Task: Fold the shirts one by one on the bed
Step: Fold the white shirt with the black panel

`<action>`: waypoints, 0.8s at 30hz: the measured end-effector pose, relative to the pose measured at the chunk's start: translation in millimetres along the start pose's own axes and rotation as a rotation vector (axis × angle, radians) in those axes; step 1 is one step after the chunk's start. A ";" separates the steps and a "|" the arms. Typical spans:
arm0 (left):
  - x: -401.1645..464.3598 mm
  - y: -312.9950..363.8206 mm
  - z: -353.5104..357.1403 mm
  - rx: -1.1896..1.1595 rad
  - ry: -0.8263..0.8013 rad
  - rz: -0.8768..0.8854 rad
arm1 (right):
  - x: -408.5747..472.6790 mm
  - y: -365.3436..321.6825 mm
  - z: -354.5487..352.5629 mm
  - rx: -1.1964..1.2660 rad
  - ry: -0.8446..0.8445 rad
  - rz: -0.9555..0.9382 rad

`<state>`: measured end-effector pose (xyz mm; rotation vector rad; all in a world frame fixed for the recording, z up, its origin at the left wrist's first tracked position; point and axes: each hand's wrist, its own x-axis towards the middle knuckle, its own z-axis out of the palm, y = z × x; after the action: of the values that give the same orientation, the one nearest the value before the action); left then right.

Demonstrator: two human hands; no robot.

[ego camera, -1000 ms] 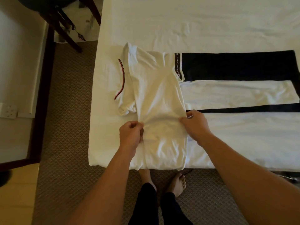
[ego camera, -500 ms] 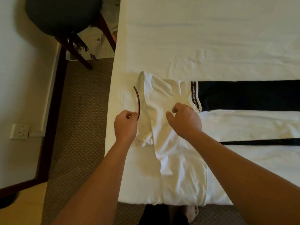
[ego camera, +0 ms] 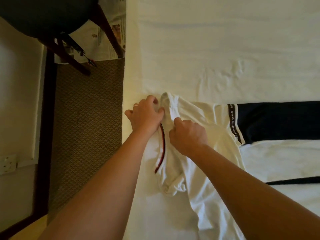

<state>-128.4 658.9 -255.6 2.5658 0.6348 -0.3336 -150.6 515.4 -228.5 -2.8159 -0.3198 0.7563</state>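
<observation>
Fingers of the left hand [ego camera: 145,113] curl onto the top corner of the white shirt [ego camera: 199,135], thumb and fingertips pinching the cloth beside its grey-white collar [ego camera: 165,101]; a ring shows on one finger. Fingers of the right hand [ego camera: 187,135] are bent into a loose fist just beside the left hand, knuckles up, pinching a fold of the same shirt immediately below the collar; the fingertips themselves are tucked under and hidden.

Head view, places given relative to the white shirt. The shirt lies on the white bed [ego camera: 207,49], close to the bed's left edge, its collar end toward the far side and its body running down toward the near edge under the right forearm. A red-and-dark trim stripe [ego camera: 162,146] runs along the shirt's left side, emerging between the two hands and ending near a bunched sleeve [ego camera: 171,184]. Touching the shirt's right edge lies a dark navy garment [ego camera: 277,122] with a lettered band [ego camera: 232,122], and nearer than that a white cloth [ego camera: 280,160]. Left of the shirt, beyond the bed edge, is patterned brown carpet [ego camera: 86,118]; farther up stand dark chair legs [ego camera: 72,58] over newspaper [ego camera: 107,37]. A wall socket [ego camera: 7,164] sits at far left.
</observation>
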 end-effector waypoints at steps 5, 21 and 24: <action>9.5 9.3 1.7 0.010 0.096 -0.078 | -7.0 8.9 -0.9 -0.082 -0.105 -0.282; 22.0 5.2 -2.9 0.040 -0.014 0.027 | 38.9 117.9 -35.0 0.055 0.074 0.189; 25.1 -4.4 -0.4 0.104 0.071 0.075 | 42.5 120.9 -28.6 0.065 0.092 0.183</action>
<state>-108.8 671.9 -265.5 2.7036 0.5582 -0.2581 -81.4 406.9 -254.9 -2.8338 -0.0214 0.6566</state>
